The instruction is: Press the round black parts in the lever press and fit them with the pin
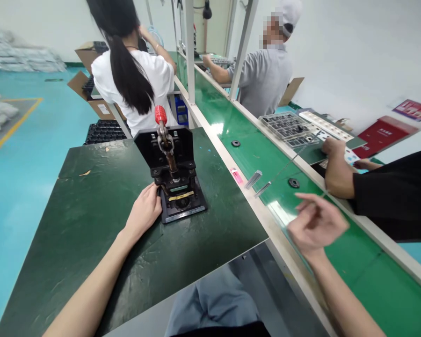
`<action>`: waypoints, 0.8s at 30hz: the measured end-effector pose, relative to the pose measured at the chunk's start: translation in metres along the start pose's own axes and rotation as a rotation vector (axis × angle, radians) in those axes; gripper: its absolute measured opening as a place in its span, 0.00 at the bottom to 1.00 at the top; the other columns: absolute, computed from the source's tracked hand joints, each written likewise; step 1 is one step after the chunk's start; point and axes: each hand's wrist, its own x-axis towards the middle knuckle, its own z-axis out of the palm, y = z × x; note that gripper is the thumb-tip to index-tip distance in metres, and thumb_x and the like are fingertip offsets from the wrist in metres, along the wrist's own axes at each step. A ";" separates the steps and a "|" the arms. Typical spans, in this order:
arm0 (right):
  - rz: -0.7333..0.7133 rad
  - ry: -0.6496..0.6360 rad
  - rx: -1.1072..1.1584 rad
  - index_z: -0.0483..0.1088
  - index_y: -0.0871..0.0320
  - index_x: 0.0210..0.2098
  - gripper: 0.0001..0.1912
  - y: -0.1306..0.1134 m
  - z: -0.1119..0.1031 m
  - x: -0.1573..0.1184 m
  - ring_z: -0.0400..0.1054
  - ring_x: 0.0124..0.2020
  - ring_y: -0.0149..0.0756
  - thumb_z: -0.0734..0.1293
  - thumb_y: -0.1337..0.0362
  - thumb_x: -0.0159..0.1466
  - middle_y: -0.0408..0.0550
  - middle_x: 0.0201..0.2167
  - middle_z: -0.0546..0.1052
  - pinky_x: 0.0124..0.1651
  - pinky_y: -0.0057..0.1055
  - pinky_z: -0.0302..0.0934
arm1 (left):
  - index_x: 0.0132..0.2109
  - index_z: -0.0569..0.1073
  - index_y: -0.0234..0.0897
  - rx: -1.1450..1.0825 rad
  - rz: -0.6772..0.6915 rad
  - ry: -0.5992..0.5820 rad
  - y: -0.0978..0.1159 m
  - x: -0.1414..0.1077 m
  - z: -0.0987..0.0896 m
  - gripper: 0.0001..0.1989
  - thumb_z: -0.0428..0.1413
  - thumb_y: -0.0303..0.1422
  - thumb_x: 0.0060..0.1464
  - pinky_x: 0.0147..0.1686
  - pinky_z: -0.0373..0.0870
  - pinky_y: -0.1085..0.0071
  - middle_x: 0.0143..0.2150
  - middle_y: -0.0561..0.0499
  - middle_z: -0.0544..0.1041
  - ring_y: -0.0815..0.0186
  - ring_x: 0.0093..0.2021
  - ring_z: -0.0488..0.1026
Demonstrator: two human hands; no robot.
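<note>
Well ahead of the left grip point(145, 206), a person in a white shirt point(103, 77) is beside an open cardboard box point(103, 110) (black parts inside). Pale bags point(28, 54) lie far to its left, beyond the blue floor point(28, 126). Past the right grip point(319, 222) are a dark sleeve point(396, 187), a clear tray point(287, 128), a person in grey point(266, 75) and a red box point(382, 135).

Pale walls point(358, 51) fill the upper left and upper right of the frame. Turquoise floor point(38, 124), marked by a yellow line point(13, 130), spreads down the left edge. A dark green tabletop point(86, 196) sits left of centre; beside it, a shiny green conveyor point(365, 274) runs to lower right.
</note>
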 end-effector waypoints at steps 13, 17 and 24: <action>0.593 -0.635 -0.173 0.68 0.56 0.37 0.14 0.154 0.156 0.057 0.72 0.35 0.40 0.70 0.53 0.60 0.50 0.34 0.79 0.41 0.35 0.66 | 0.58 0.71 0.28 -0.018 -0.001 0.022 -0.004 0.003 0.006 0.22 0.41 0.29 0.63 0.61 0.73 0.52 0.58 0.33 0.79 0.50 0.63 0.73; 0.576 -0.721 -0.157 0.65 0.55 0.41 0.20 0.158 0.209 0.061 0.73 0.42 0.45 0.75 0.57 0.56 0.54 0.42 0.79 0.45 0.37 0.66 | 0.57 0.71 0.27 0.002 0.011 0.031 -0.006 0.003 0.007 0.22 0.41 0.29 0.62 0.59 0.74 0.52 0.57 0.32 0.79 0.50 0.62 0.75; 0.503 -0.798 -0.217 0.65 0.56 0.41 0.11 0.154 0.222 0.067 0.72 0.46 0.45 0.71 0.60 0.64 0.55 0.43 0.78 0.49 0.36 0.64 | 0.52 0.73 0.34 -0.041 0.004 0.063 -0.019 0.005 0.006 0.19 0.42 0.32 0.62 0.58 0.75 0.54 0.52 0.36 0.81 0.50 0.57 0.77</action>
